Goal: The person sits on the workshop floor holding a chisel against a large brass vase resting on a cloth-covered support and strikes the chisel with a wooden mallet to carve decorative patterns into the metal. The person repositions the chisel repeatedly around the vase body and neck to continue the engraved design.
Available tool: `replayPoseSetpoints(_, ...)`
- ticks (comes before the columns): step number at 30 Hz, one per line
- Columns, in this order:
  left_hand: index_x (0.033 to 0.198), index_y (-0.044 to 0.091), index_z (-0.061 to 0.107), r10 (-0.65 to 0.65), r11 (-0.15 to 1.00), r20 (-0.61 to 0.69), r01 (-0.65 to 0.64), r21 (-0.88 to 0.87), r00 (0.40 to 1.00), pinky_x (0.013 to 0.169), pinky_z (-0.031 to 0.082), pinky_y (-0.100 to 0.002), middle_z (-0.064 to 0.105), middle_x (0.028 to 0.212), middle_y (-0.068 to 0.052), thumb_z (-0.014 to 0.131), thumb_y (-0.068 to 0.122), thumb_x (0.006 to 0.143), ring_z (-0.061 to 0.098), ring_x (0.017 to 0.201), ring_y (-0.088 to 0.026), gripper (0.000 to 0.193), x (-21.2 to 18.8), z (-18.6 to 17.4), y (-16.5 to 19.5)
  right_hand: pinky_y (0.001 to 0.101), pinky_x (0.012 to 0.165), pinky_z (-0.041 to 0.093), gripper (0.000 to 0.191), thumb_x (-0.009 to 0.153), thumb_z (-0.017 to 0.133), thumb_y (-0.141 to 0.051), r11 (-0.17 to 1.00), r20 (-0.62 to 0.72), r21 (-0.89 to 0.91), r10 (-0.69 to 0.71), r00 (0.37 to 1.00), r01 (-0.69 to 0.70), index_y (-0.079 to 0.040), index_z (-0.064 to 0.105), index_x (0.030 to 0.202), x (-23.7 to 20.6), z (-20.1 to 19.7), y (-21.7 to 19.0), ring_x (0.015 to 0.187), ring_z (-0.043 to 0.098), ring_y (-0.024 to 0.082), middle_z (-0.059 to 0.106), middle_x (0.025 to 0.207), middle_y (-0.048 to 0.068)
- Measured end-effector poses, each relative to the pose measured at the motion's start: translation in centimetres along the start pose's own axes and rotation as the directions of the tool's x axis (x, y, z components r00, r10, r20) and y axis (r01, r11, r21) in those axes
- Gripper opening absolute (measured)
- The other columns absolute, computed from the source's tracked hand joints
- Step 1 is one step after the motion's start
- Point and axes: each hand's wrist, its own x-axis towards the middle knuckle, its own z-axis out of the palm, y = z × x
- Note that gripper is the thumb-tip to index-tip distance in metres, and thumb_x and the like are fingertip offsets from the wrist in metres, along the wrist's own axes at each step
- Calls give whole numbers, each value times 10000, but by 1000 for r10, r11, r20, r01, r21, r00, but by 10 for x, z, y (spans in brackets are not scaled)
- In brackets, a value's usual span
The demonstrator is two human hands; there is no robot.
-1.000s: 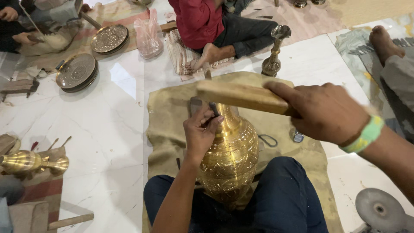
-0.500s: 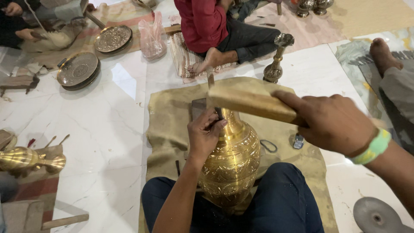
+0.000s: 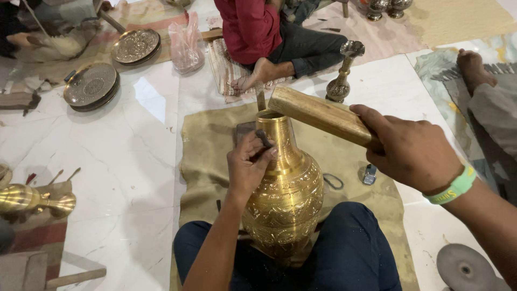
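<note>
A tall engraved brass vase [image 3: 284,199] stands between my knees on an olive cloth [image 3: 210,145]. My left hand [image 3: 249,166] pinches a small dark chisel [image 3: 264,139] against the vase's neck. My right hand [image 3: 413,151], with a green wristband, grips a wooden mallet block [image 3: 318,115] held over the vase's mouth, slanting down to the right.
A person in a red shirt [image 3: 253,29] sits cross-legged just beyond the cloth. A brass candlestand [image 3: 342,81] stands to the right of that person. Two engraved metal plates [image 3: 91,85] lie at far left, a brass piece [image 3: 32,199] at left, a grey disc [image 3: 467,268] at bottom right.
The view has shifted and the mallet has come down closer to the vase's mouth. My left hand stays on the neck with the chisel.
</note>
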Motion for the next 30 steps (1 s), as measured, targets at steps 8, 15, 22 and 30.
replayPoseSetpoints(8,1318,26,606,19,1000,46,-18,-19,999,813,635,-254,790,959,-70,813,90,879,754,861,-99,489,1,-2,2,428,574,565,813,727,741,-146,992,-89,61,-101,991,107,-230,470,1489,13,-3,-1,635,702,298,726,848,59)
replayPoseSetpoints(15,1162,52,620,45,996,6,-44,-81,999,831,647,-247,794,976,-71,810,64,941,768,896,-103,292,-3,4,-6,419,596,570,808,737,767,-125,961,27,228,-164,986,154,-196,462,1481,36,-9,-2,613,713,292,706,700,109)
replayPoseSetpoints(22,1311,52,625,65,993,13,-64,-95,998,826,656,-237,784,951,-44,788,112,928,760,870,-72,420,-3,4,-3,371,591,578,699,866,703,-215,949,6,292,-126,992,118,-218,423,1507,32,-2,-8,654,727,232,696,799,41)
replayPoseSetpoints(30,1303,51,635,56,997,-5,-57,-53,998,824,636,-235,785,961,-37,792,130,914,748,872,-64,427,-1,3,1,393,575,558,663,934,686,-192,942,351,-329,66,934,57,-308,401,1522,30,-12,-8,652,712,249,705,855,46)
